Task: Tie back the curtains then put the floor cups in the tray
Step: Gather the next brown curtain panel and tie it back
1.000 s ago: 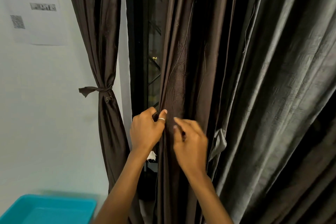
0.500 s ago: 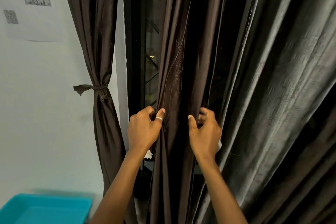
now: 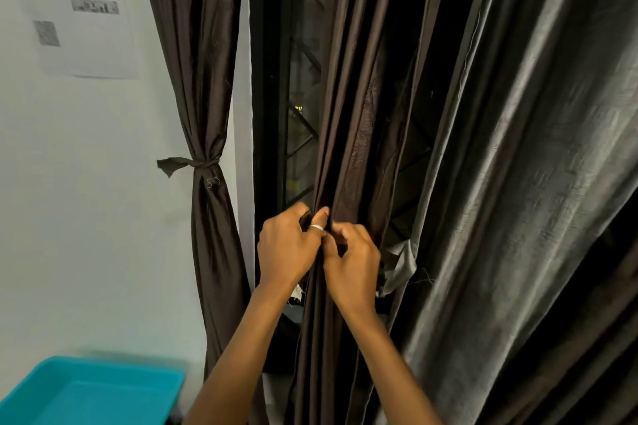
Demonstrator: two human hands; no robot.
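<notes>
A dark brown middle curtain (image 3: 348, 107) hangs in front of the window, bunched into a narrow column. My left hand (image 3: 288, 247), with a ring on the thumb, grips its left folds. My right hand (image 3: 352, 262) touches the left one and pinches the same bunch from the right. At the left, another brown curtain (image 3: 203, 86) is tied with a knotted fabric band (image 3: 200, 164). A teal tray (image 3: 93, 390) sits at the bottom left. No cups are in view.
A wide grey-brown curtain (image 3: 511, 183) fills the right side, with a loose fabric strip (image 3: 400, 262) at its edge. Behind the curtains is a dark window with a metal grille (image 3: 302, 134). Printed paper sheets (image 3: 76, 10) hang on the white wall.
My right hand has moved left from the curtain's right folds to meet my left hand, gathering the middle curtain tighter. The view has shifted slightly right.
</notes>
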